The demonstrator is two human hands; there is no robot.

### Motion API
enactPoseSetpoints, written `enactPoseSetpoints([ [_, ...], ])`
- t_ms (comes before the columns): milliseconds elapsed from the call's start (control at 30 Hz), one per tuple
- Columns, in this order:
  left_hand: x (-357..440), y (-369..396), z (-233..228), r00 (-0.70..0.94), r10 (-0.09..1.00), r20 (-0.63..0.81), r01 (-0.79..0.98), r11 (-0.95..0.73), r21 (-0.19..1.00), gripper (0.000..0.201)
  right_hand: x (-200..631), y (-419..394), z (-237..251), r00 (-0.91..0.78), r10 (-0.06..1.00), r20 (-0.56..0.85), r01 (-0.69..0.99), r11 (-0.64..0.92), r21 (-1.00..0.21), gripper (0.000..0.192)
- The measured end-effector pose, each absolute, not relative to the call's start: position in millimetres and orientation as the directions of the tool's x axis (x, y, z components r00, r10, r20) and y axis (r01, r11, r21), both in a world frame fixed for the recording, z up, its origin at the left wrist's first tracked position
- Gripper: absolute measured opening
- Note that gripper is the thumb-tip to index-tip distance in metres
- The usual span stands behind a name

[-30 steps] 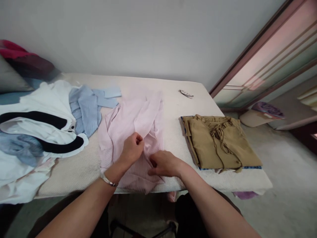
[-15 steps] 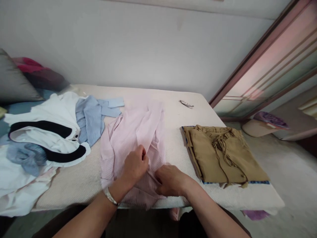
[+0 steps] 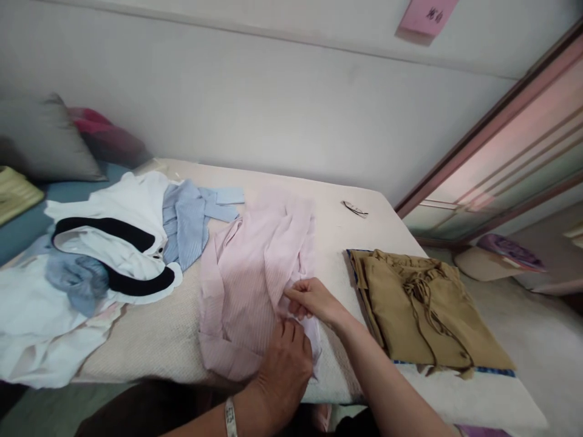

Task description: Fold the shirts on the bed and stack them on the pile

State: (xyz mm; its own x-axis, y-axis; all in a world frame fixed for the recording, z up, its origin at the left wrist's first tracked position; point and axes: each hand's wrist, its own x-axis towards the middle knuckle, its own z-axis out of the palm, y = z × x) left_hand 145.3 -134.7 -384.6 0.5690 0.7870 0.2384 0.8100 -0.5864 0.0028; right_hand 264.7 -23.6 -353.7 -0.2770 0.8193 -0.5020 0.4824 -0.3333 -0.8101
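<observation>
A pale bed (image 3: 150,328) fills the middle, with its near edge running right in front of the person. A pink shirt (image 3: 255,273) lies on it, and the bottom of the shirt sits close to that near edge. There is bare bed on both sides of the shirt — a wide strip to its left near the front, and a thin strip to its right.

The left hand (image 3: 285,367) is down low at the near edge, with its fingers closed on the bottom part of the pink shirt. The right hand (image 3: 312,301) is a little farther back, and it pinches a fold on the right side of the shirt. The two hands are close together but not touching.

To the right lies a folded brown top (image 3: 428,309), near the right hand. To the left is a heap of white clothes (image 3: 95,243) and a blue shirt (image 3: 186,221) — well apart from both hands. Small glasses (image 3: 355,209) rest near the far edge.
</observation>
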Motion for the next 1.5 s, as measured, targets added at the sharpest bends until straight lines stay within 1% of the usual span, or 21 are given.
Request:
enactPoseSetpoints([
  [67, 142.9, -135.8, -385.0, 0.575, 0.78, 0.245, 0.804, -0.594, 0.003, 0.022, 244.6, -27.6, -363.8, -0.273, 0.835, -0.479, 0.483, -0.311, -0.818, 0.036],
  [133, 140.4, -136.0, -382.9, 0.582, 0.777, 0.238, 0.799, -0.601, 0.01, 0.022, 234.5, -31.4, -372.3, -0.244, 0.887, -0.392, 0.472, -0.244, -0.847, 0.03],
  [200, 138.2, -135.6, -378.9, 0.592, 0.776, 0.22, 0.791, -0.611, 0.027, 0.021, 235.7, -32.1, -377.1, -0.173, 0.942, -0.286, 0.48, -0.172, -0.86, 0.027],
  [300, 136.3, -134.1, -372.8, 0.611, 0.768, 0.193, 0.776, -0.629, 0.048, 0.019, 251.3, -27.6, -376.9, -0.117, 0.976, -0.182, 0.553, -0.088, -0.828, 0.028],
  [367, 136.3, -133.4, -371.2, 0.626, 0.752, 0.204, 0.762, -0.646, 0.044, 0.02, 261.9, -24.5, -373.5, -0.122, 0.977, -0.176, 0.643, -0.057, -0.764, 0.024],
  [467, 138.5, -133.4, -375.4, 0.604, 0.75, 0.27, 0.773, -0.633, 0.03, 0.026, 267.9, -24.6, -367.7, -0.08, 0.976, -0.201, 0.826, -0.048, -0.561, 0.015],
  [533, 140.8, -133.5, -382.5, 0.557, 0.773, 0.303, 0.801, -0.597, 0.051, 0.027, 267.4, -26.4, -364.8, -0.053, 0.976, -0.21, 0.893, -0.048, -0.447, 0.01],
  [567, 142.0, -133.2, -386.8, 0.532, 0.79, 0.303, 0.814, -0.576, 0.072, 0.026, 267.6, -26.3, -363.8, -0.056, 0.974, -0.218, 0.901, -0.045, -0.432, 0.009],
  [600, 143.0, -132.8, -391.4, 0.507, 0.811, 0.293, 0.828, -0.553, 0.096, 0.023, 268.9, -24.7, -363.1, -0.073, 0.97, -0.234, 0.893, -0.041, -0.448, 0.01],
  [700, 145.2, -130.9, -405.7, 0.464, 0.85, 0.249, 0.852, -0.505, 0.139, 0.018, 280.4, -4.1, -361.4, -0.124, 0.944, -0.306, 0.804, -0.086, -0.589, 0.016],
  [767, 146.6, -130.2, -415.8, 0.463, 0.845, 0.266, 0.852, -0.507, 0.129, 0.017, 291.3, 26.0, -360.0, -0.038, 0.956, -0.292, 0.737, -0.17, -0.654, 0.022],
  [800, 147.8, -130.3, -421.4, 0.47, 0.833, 0.29, 0.847, -0.518, 0.116, 0.018, 296.0, 45.3, -359.6, 0.052, 0.965, -0.256, 0.714, -0.215, -0.667, 0.024],
  [833, 149.5, -130.7, -427.4, 0.475, 0.822, 0.315, 0.844, -0.526, 0.101, 0.019, 299.4, 66.4, -359.5, 0.135, 0.968, -0.211, 0.706, -0.243, -0.665, 0.025],
  [900, 154.6, -132.2, -440.4, 0.456, 0.815, 0.358, 0.856, -0.511, 0.075, 0.019, 301.0, 109.7, -361.6, 0.241, 0.957, -0.159, 0.698, -0.285, -0.657, 0.027],
  [1033, 166.5, -136.0, -461.4, 0.389, 0.82, 0.419, 0.89, -0.452, 0.058, 0.019, 290.2, 178.6, -373.8, 0.339, 0.931, -0.135, 0.677, -0.341, -0.652, 0.027],
  [1133, 169.5, -136.9, -462.8, 0.348, 0.814, 0.465, 0.896, -0.435, 0.092, 0.02, 286.9, 209.5, -383.2, 0.362, 0.929, -0.081, 0.703, -0.329, -0.63, 0.015],
  [1167, 168.9, -136.6, -460.6, 0.34, 0.808, 0.481, 0.893, -0.438, 0.103, 0.019, 288.5, 217.0, -385.1, 0.366, 0.929, -0.05, 0.721, -0.317, -0.616, 0.014],
  [1267, 164.6, -134.2, -450.3, 0.356, 0.782, 0.512, 0.874, -0.472, 0.114, 0.015, 297.1, 232.3, -385.1, 0.373, 0.928, 0.019, 0.774, -0.3, -0.558, 0.02],
  [1367, 159.5, -132.8, -441.8, 0.39, 0.795, 0.464, 0.863, -0.492, 0.118, 0.016, 299.8, 232.9, -374.6, 0.383, 0.923, 0.05, 0.813, -0.31, -0.492, 0.025],
  [1433, 157.2, -133.4, -439.1, 0.41, 0.81, 0.419, 0.861, -0.495, 0.115, 0.018, 292.6, 221.0, -364.8, 0.383, 0.919, 0.093, 0.838, -0.304, -0.453, 0.035],
  [1500, 156.3, -134.6, -438.0, 0.42, 0.822, 0.385, 0.861, -0.495, 0.116, 0.019, 278.2, 198.2, -359.0, 0.316, 0.933, 0.171, 0.885, -0.226, -0.407, 0.046],
])
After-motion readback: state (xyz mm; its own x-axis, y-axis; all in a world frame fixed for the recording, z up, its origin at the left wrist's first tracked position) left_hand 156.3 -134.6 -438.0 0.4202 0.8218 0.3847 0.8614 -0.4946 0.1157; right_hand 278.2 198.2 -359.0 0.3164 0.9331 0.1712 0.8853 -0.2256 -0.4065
